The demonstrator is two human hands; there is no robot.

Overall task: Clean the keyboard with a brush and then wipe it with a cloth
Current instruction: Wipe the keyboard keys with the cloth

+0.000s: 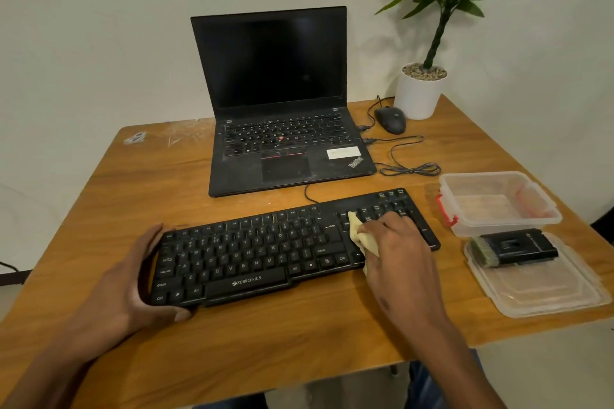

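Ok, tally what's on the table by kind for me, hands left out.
Keyboards: 1, the Zebronics keyboard
Laptops: 1
Mice: 1
Cloths: 1, yellow
Brushes: 1
Clear plastic containers: 1
Container lids: 1
Potted plants: 1
Total: 8
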